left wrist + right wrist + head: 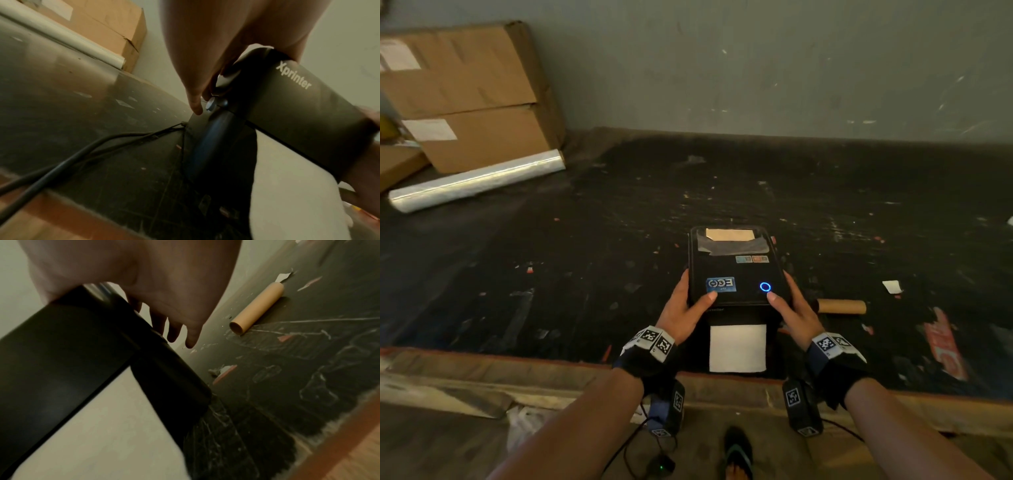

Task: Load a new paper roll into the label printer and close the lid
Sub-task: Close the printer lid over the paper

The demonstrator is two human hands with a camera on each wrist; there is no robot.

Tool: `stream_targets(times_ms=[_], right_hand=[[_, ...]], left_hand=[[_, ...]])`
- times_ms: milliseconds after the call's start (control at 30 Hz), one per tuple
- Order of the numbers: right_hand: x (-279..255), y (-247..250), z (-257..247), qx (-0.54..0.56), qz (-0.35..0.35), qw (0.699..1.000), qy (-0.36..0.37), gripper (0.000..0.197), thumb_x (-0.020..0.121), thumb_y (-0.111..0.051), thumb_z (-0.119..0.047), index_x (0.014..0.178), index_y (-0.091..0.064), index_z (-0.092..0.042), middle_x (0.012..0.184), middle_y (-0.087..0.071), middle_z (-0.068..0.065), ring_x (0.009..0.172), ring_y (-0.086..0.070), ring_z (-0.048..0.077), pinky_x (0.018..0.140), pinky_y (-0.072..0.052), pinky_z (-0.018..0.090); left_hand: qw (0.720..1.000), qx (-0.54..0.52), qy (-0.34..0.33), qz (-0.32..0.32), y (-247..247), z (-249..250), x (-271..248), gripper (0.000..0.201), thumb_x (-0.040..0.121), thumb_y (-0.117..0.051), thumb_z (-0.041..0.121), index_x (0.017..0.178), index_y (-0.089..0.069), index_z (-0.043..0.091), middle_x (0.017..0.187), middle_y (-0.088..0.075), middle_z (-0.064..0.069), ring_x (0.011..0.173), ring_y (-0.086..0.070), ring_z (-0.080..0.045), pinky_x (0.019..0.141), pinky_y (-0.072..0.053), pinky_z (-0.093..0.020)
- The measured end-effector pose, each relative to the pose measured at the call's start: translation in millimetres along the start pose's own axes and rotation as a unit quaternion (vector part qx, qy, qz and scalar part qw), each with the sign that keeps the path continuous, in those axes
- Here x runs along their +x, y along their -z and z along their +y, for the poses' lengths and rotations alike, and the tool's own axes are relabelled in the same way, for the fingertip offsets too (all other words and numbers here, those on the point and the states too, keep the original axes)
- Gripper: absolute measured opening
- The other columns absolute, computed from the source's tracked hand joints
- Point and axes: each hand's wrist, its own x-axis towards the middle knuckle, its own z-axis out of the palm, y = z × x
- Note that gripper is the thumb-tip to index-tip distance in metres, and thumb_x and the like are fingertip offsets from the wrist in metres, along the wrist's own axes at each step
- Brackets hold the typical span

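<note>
The black label printer (736,270) stands near the front of a dark table (585,257), its lid down and a blue ring light on top. White label paper (737,347) sticks out of its front slot. My left hand (685,308) lies along the printer's left side with the thumb pressing the lid's front corner. In the left wrist view its fingers (194,100) reach straight down beside a side latch. My right hand (796,308) mirrors it on the right, thumb on the lid near the light. Its fingers (191,335) hang straight beside the printer (61,353).
An empty cardboard core (842,306) lies just right of the printer. Stacked cardboard boxes (465,96) and a roll of clear film (476,180) sit at the back left. Cables (82,154) trail off the left front edge. Paper scraps (892,286) dot the table.
</note>
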Motion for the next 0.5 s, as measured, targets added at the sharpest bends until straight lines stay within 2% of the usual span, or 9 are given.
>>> stream_targets(times_ms=[67, 233, 400, 500], right_hand=[[0.9, -1.3, 1.9, 0.002, 0.006, 1.0, 0.001, 0.076, 0.082, -0.058, -0.05, 0.142, -0.012, -0.051, 0.155, -0.028, 0.002, 0.136, -0.034, 0.033, 0.106, -0.034, 0.052], [2.9, -5.8, 4.8, 0.022, 0.013, 1.0, 0.005, 0.074, 0.083, -0.056, -0.05, 0.142, -0.012, -0.051, 0.156, -0.026, 0.001, 0.138, -0.031, 0.032, 0.109, -0.03, 0.056], [3.7, -6.3, 5.6, 0.017, 0.018, 1.0, 0.009, 0.073, 0.083, -0.055, -0.051, 0.142, -0.012, -0.05, 0.155, -0.026, 0.001, 0.138, -0.031, 0.032, 0.109, -0.029, 0.057], [3.7, -6.6, 7.1, 0.017, 0.02, 1.0, 0.015, 0.074, 0.081, -0.055, -0.055, 0.141, -0.012, -0.053, 0.156, -0.026, -0.001, 0.138, -0.031, 0.03, 0.11, -0.028, 0.057]], left_hand=[[1.0, -0.012, 0.005, -0.004, 0.1, 0.7, -1.0, 0.075, 0.09, -0.054, 0.034, 0.149, -0.008, 0.027, 0.153, -0.03, -0.002, 0.138, -0.034, -0.019, 0.104, -0.03, -0.029], [1.0, -0.022, 0.015, -0.003, 1.6, -1.3, 0.4, 0.078, 0.089, -0.055, 0.037, 0.149, -0.006, 0.028, 0.155, -0.028, -0.003, 0.14, -0.032, -0.021, 0.111, -0.029, -0.039], [1.0, -0.025, 0.006, -0.001, -0.4, -0.6, 0.0, 0.075, 0.089, -0.055, 0.034, 0.148, -0.009, 0.027, 0.153, -0.03, -0.003, 0.139, -0.033, -0.02, 0.11, -0.03, -0.037], [1.0, -0.025, 0.009, 0.002, -0.5, -1.4, 0.6, 0.077, 0.089, -0.056, 0.035, 0.148, -0.008, 0.028, 0.154, -0.029, -0.004, 0.139, -0.032, -0.022, 0.112, -0.029, -0.04]])
